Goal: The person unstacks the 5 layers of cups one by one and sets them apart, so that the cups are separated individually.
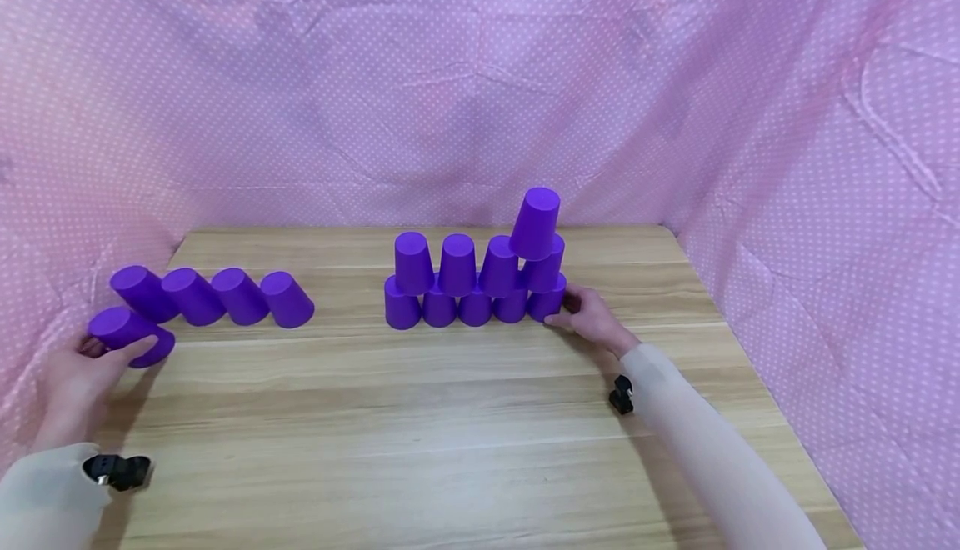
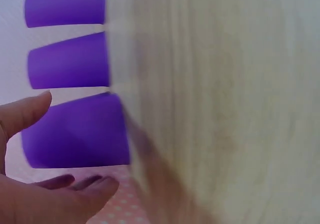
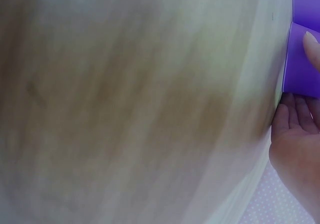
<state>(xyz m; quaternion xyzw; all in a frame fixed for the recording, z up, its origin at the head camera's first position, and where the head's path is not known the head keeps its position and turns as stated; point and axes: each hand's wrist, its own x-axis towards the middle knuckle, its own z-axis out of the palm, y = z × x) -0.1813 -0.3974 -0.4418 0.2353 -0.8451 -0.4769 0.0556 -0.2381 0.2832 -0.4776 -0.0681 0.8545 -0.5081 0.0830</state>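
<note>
Purple cups stand upside down in two groups in the head view. At the left, my left hand (image 1: 78,379) reaches round the nearest purple cup (image 1: 120,327), its thumb in front. The left wrist view shows spread fingers (image 2: 102,189) with a gap between them and that cup. On the right, my right hand (image 1: 596,318) holds the bottom-row end cup (image 1: 546,300) of a stack, thumb in front and fingers at its far right side. In the right wrist view the fingertips (image 3: 285,112) meet the edge of this cup (image 3: 299,77).
Behind the left cup stands a row of several purple cups (image 1: 243,300). The right stack has a bottom row of several cups, a second row (image 1: 457,267) on it, and one top cup (image 1: 537,223) at its right. A pink dotted curtain (image 1: 480,117) surrounds the wooden table (image 1: 450,433).
</note>
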